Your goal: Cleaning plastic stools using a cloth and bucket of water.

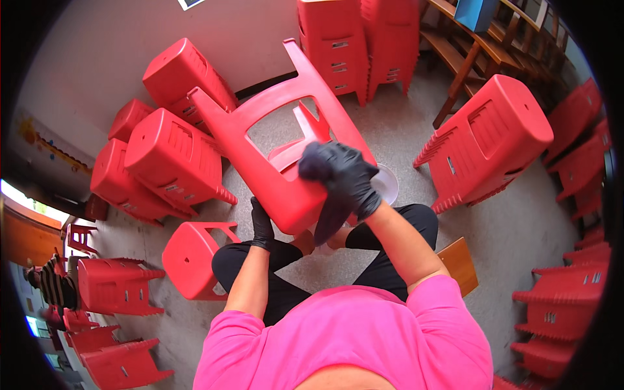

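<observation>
A red plastic stool [280,195] is tilted in front of me, its legs pointing away and its seat end towards my knees. My left hand [262,226], in a black glove, steadies it at the near left edge; part of the fingers is hard to make out. In my gloved right hand [348,175] is a bunched dark cloth [314,163], held against the stool's side by the frame opening. A loose end of the cloth hangs below that hand. Partly hidden behind my right hand, a white basin [386,184] stands on the floor.
Stacked red stools stand at left [170,151], at the far wall [336,48] and at right [487,136]. One more stool [187,261] is by my left knee. A wooden board [460,265] lies near my right leg. Wooden benches [468,53] fill the far right. Another person [56,285] is at far left.
</observation>
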A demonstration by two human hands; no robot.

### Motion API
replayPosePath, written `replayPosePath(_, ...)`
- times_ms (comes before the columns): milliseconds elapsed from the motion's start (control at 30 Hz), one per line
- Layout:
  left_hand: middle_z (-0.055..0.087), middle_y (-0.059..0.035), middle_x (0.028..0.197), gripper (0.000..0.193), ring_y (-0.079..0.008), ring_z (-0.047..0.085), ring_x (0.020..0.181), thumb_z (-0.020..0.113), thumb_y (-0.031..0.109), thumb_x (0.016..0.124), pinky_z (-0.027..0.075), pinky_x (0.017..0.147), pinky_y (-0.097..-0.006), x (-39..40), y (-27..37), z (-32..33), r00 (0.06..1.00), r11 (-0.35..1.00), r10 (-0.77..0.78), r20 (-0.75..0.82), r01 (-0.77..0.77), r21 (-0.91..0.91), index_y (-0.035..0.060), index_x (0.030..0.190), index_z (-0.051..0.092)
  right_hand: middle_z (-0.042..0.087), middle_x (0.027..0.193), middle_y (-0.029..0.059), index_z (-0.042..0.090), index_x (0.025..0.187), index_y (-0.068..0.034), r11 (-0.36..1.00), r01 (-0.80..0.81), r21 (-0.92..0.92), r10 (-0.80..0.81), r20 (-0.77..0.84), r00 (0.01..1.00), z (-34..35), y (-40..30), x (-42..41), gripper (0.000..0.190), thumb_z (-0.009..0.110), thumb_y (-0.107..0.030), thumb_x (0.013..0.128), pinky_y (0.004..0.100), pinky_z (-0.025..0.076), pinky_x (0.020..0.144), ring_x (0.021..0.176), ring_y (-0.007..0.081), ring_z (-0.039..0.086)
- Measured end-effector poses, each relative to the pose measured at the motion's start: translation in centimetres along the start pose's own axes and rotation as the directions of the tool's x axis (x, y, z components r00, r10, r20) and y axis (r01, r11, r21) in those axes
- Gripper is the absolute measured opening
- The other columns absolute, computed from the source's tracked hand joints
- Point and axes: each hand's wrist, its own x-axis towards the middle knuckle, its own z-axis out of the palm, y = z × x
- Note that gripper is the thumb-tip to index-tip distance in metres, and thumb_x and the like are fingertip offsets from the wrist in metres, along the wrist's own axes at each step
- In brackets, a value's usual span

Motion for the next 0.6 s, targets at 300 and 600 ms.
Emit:
replayPosePath(300, 0.061, -0.0095, 0.114, 0.033, -0.0224, 0.056, 0.109, 0.062, 0.020, 0.092, 0.042, 0.096, -0.0360, -0.7, 8.9, 2.1, 0.814, 0.739, 0.579, -0.053, -0.497, 0.454, 0.0032, 0.120, 0.058, 0.066, 0.100, 0.0105, 0.063, 0.113, -0.011, 0.985, -0.037, -0.169, -0.005, -0.241, 0.971, 0.3, 1.9, -1.0, 0.044, 0.070, -0.015, 0.070, 0.0447, 0.049, 0.078, 0.092, 0.0341, 0.062)
replayPosePath(600, 0.064, -0.0129, 0.095, 0.085, -0.0259, 0.061, 0.088, 0.063, 0.066, 0.074, 0.036, 0.081, -0.0397, -2.6, 12.3, 11.5, 0.728, 0.027, 0.329, 0.602, -0.644, 0.764, 0.0012, 0.129, 0.053, 0.066, 0.107, 0.0074, 0.060, 0.116, 0.001, 0.741, -0.102, 0.664, 0.339, -0.238, 0.910, -1.7, 2.5, 1.9, 0.024, 0.061, -0.005, 0.093, 0.0309, 0.050, 0.094, 0.099, 0.0183, 0.064)
